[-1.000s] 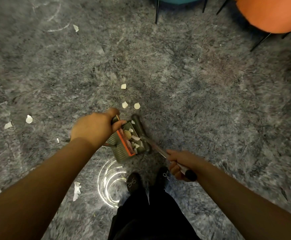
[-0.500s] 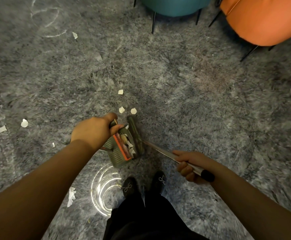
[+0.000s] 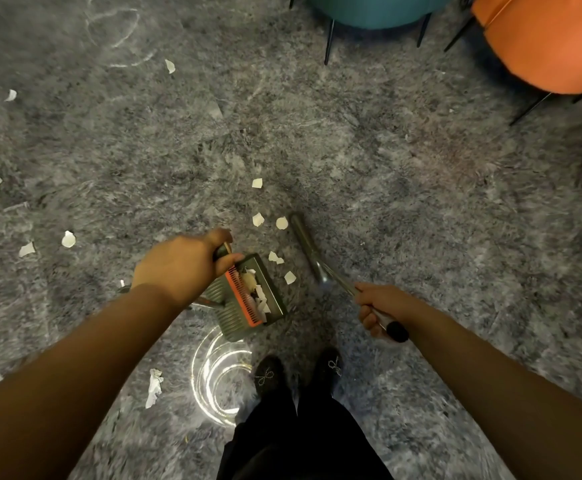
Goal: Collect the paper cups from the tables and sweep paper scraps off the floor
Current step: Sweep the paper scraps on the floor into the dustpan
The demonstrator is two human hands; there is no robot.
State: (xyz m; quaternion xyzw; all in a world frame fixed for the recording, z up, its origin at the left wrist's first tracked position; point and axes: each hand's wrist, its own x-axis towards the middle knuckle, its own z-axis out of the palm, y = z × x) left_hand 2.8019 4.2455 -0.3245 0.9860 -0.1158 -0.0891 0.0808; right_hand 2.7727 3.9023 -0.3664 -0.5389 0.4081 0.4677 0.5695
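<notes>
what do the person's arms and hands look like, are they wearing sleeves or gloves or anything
Both arms are bare to the frame edge, with no sleeves in view. The left hand and right hand have no gloves, and no rings, watch or bracelet can be seen. Lower down, dark trousers and dark shoes with small bows.

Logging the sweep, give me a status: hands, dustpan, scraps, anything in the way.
Left hand grips dustpan handle; right hand grips broom. Scraps in pan; loose scraps lie between pan and broom head. Nothing blocking them.
</notes>
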